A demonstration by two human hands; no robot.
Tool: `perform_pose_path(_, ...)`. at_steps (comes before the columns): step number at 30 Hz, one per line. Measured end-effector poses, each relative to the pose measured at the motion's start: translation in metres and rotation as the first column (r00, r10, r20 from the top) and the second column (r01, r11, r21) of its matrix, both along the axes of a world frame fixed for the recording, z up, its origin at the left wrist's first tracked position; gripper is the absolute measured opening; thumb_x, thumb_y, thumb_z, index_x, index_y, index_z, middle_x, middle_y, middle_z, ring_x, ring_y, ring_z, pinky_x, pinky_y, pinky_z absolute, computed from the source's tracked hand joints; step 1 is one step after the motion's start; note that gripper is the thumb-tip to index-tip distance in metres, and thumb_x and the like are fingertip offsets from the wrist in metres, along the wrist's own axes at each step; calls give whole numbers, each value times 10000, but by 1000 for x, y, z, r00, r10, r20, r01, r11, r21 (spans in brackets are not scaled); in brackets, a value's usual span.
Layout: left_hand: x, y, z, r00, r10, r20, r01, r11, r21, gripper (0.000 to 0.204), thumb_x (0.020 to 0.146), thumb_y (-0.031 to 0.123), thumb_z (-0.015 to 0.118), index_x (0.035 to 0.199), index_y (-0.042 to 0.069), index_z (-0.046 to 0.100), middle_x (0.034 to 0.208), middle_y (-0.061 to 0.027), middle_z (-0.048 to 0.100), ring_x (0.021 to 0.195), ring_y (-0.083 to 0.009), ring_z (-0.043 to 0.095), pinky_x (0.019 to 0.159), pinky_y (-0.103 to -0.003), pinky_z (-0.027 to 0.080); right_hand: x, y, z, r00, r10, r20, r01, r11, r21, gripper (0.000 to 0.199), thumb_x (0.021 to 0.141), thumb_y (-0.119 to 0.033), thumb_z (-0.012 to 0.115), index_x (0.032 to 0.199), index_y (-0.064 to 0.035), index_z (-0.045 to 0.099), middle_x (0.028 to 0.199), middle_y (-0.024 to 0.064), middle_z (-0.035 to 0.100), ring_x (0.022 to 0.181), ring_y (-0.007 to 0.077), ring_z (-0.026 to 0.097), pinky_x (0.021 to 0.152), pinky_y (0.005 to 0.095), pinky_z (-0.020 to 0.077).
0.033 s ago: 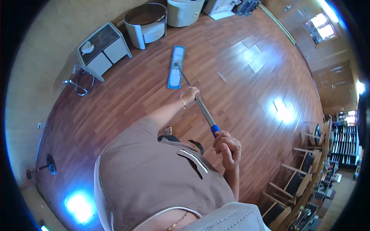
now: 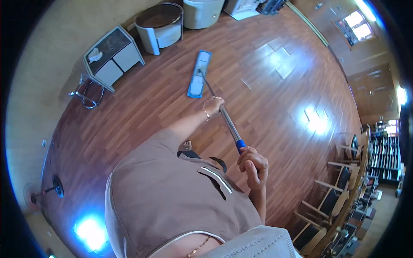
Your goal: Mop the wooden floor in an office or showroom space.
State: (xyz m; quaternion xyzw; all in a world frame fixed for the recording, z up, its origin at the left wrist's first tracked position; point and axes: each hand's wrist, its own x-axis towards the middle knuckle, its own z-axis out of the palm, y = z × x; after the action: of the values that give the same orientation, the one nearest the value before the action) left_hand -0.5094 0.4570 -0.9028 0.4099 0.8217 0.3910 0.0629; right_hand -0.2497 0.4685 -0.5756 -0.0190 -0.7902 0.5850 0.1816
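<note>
A flat mop (image 2: 196, 86) with a blue-edged, pale rectangular head lies on the wooden floor ahead of me. Its metal pole (image 2: 230, 124) slants back toward my body and ends in a blue grip (image 2: 240, 145). My left hand (image 2: 213, 105), arm stretched forward and a bracelet at the wrist, is closed around the pole partway down. Closer to my body, my right hand (image 2: 254, 164) is wrapped round the top end, just past the blue collar. That hand covers the tip of the handle.
At the far left stand a low cabinet (image 2: 111, 74), a round side table (image 2: 165, 39), a white cabinet (image 2: 203, 15) and a chrome-framed stool (image 2: 89, 96). A fan (image 2: 58, 186) is by the left wall. Chairs (image 2: 329, 202) line a long counter (image 2: 360, 172) on the right. Lamp glare lies on the floor.
The mop head has turned slightly, its far end shifting to the right. My hands keep their places on the pole, and the view has shifted a little.
</note>
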Motion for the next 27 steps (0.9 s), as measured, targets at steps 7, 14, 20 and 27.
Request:
perform_pose_path(7,122,94,22,922,-386,5,385,920,-76,123,734,260,648,722,141,619,811,-58,622,852,-272,586,731,-407,461,95,-1,32,933,-361,18,359,932,52,218,769,-136,515,593,-11,549,586,74,539,663,243,572,870,428,433)
perform_pose_path(14,309,100,92,689,-720,-80,700,690,-183,63,722,214,611,746,162,638,801,-31,634,942,-252,594,747,-409,481,239,-10,79,954,-291,-76,300,909,289,267,694,-267,574,642,-7,609,564,105,575,539,251,573,750,414,478)
perform_pose_path(20,413,81,106,347,-938,6,933,344,-105,223,670,371,676,756,165,670,782,-74,655,805,-293,643,705,-522,423,376,-21,130,903,-274,331,134,912,387,231,771,-243,667,843,-27,632,853,130,660,842,292,625,808,462,473)
perform_pose_path(27,453,49,144,415,-904,-108,888,428,-171,119,651,315,635,661,201,669,675,-38,649,713,-244,643,711,-418,400,419,-10,177,970,109,219,-226,746,627,300,688,-195,651,935,-30,690,990,108,674,969,331,617,868,447,486)
